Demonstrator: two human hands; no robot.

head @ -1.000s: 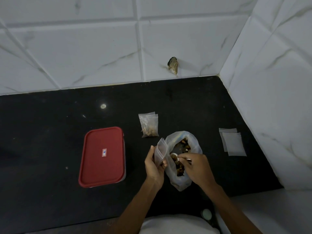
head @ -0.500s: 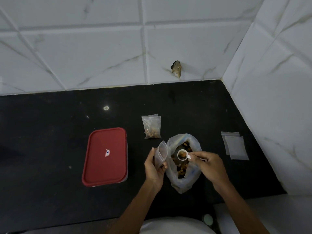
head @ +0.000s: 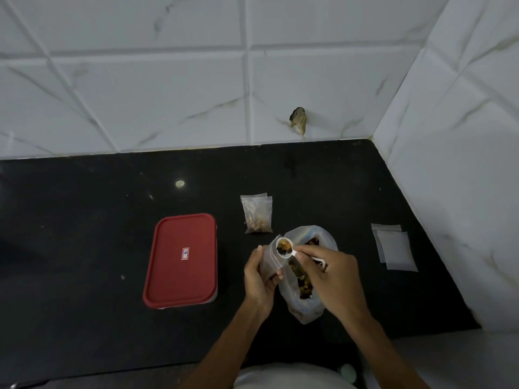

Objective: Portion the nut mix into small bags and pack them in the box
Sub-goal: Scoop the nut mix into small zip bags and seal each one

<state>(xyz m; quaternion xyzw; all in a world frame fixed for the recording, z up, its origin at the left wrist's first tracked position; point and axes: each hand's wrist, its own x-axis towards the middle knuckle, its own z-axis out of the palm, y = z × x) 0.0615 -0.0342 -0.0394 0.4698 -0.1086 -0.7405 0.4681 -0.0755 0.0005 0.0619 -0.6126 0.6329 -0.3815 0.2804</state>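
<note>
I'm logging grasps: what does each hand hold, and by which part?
Left hand grips a small bag by its side near the open mouth; right hand pinches a loaded white spoon by its handle.

A pale grey-white garment (head: pixel 289 377) covers the torso, while both forearms (head: pixel 224 349) and hands (head: pixel 259 282) are bare.

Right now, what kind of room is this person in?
Most likely a kitchen corner: a black stone countertop meets white marble-look wall tiles on two sides, and food things sit on it, a red-lidded food box and an open bag of nut mix.
</note>
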